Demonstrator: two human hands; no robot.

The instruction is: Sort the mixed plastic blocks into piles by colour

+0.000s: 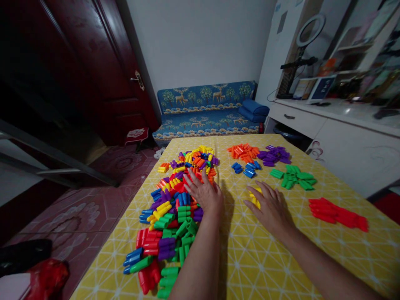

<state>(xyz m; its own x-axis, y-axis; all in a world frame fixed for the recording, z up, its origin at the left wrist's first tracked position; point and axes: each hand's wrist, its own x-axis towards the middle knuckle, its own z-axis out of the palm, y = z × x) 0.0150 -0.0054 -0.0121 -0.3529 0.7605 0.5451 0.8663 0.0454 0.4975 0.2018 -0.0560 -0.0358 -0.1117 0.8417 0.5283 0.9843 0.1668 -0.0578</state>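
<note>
My left hand (204, 193) rests over the mixed pile of plastic bullet-shaped building pieces (183, 210), fingers spread among red and orange ones. No piece shows gripped in it. My right hand (270, 204) is low over the table with its fingers apart. Beside its thumb and index finger lie a few yellow pieces (255, 197), partly hidden by the fingers. Sorted groups lie beyond and to the right: orange pieces (243, 152), blue pieces (250, 168), purple pieces (274, 156), green pieces (293, 178) and red pieces (337, 213).
A yellow patterned cloth (246, 258) covers the table. Behind it stands a blue sofa (203, 114) with deer and trees. A white cabinet (350, 150) is on the right, a dark red door (109, 62) on the left. A small red stool (136, 135) stands near the door.
</note>
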